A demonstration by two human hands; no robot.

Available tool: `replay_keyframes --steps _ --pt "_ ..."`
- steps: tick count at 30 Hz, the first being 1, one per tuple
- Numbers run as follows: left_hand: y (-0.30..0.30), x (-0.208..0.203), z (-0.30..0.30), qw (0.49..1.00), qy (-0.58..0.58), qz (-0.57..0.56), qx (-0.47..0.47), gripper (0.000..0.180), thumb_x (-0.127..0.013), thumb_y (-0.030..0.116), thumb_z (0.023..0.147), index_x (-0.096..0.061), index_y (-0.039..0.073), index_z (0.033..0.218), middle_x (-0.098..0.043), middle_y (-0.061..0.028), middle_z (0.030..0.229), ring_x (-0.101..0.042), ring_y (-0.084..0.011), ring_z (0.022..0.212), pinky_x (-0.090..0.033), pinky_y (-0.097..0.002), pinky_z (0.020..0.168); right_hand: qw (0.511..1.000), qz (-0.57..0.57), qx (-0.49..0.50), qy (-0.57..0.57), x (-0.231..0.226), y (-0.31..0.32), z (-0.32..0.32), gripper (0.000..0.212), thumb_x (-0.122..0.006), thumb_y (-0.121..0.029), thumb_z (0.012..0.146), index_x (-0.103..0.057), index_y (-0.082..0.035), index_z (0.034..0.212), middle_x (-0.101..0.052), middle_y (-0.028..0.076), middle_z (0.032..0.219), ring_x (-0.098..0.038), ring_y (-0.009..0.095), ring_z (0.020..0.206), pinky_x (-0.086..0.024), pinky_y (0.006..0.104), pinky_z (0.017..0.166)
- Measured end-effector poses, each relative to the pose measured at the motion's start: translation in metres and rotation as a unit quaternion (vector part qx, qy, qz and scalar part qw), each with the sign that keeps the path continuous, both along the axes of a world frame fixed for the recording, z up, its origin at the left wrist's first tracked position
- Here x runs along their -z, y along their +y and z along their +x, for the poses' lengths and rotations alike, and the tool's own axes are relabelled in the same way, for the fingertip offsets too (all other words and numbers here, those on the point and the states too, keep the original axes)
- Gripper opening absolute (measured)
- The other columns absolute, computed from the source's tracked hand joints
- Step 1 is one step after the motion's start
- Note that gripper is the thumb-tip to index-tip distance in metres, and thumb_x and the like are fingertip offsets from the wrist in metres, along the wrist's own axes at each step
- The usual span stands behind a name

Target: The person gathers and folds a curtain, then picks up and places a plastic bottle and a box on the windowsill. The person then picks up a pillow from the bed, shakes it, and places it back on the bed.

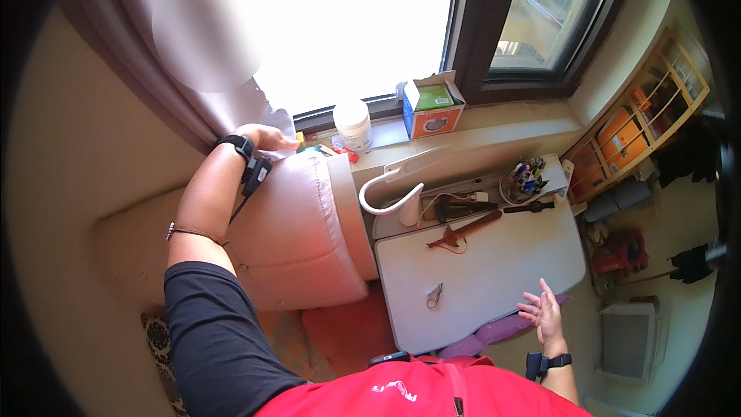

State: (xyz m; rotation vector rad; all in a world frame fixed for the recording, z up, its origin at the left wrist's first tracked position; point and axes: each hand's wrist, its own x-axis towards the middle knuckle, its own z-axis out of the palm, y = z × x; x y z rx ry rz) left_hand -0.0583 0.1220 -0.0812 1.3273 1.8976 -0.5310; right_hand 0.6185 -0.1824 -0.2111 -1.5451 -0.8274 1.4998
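So, using the white lamp (410, 212) as the landmark: the left hand (268, 137) is up and to its left, reaching in at the bottom of the curtain (166, 81), just above the far edge of the pink pad (285, 239). It looks like the fingers are on the fabric, but the glare is rough there, so I can't tell whether that grip is clenched on anything. The curtain itself hangs well to the left of the lamp, by the bright window (355, 23).

The right hand (548, 313) is out to the right of the lamp and closer to the body, around the near edge of the pale surface (494, 270). Grip's fully released there: fingers spread, nothing in it.

Rest of the stuff: a white tub (353, 125) stands on the sill behind the lamp and a bit left, and an open orange-and-green box (434, 108) sits behind it and a bit right. On the surface, there's a brown leather piece (475, 228) right of the lamp, a bunch of pens (529, 177) further right, and a small metal tool (434, 296) on the near side of it.
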Motion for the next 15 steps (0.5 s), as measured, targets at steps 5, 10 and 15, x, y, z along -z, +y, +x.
replay_keyframes --steps 5,10,15 --pt "-0.015 -0.018 0.018 0.995 0.018 0.071 0.073 0.069 -0.041 0.073 0.091 -0.057 0.026 0.139 -0.055 -0.0043 0.142 -0.054 -0.0243 0.124 -0.046 -0.0408 0.097 0.999 0.003 -0.027 0.019 -0.004 0.012 -0.014 0.069 -0.044 -0.047 0.103 -0.02 -0.008 0.155 -0.055 0.028 0.129 -0.067 0.031 0.101 -0.059 0.0371 0.081" --pt "-0.038 -0.028 0.026 0.993 0.01 0.077 0.09 0.082 -0.042 0.073 0.091 -0.056 0.007 0.137 -0.058 -0.0164 0.135 -0.055 -0.0274 0.124 -0.041 -0.038 0.103 0.999 0.002 -0.034 0.034 -0.005 0.014 -0.019 0.067 -0.044 -0.046 0.103 -0.022 -0.009 0.154 -0.055 0.028 0.129 -0.067 0.032 0.102 -0.059 0.0373 0.081" --pt "-0.054 -0.02 0.016 0.993 -0.04 0.052 -0.094 0.079 -0.041 0.073 0.092 -0.06 0.008 0.133 -0.063 -0.0136 0.128 -0.061 -0.0275 0.112 -0.044 -0.04 0.097 0.998 0.0 -0.042 0.042 -0.004 0.017 -0.024 0.066 -0.046 -0.045 0.103 -0.025 -0.008 0.153 -0.056 0.028 0.128 -0.067 0.032 0.101 -0.058 0.0374 0.081"
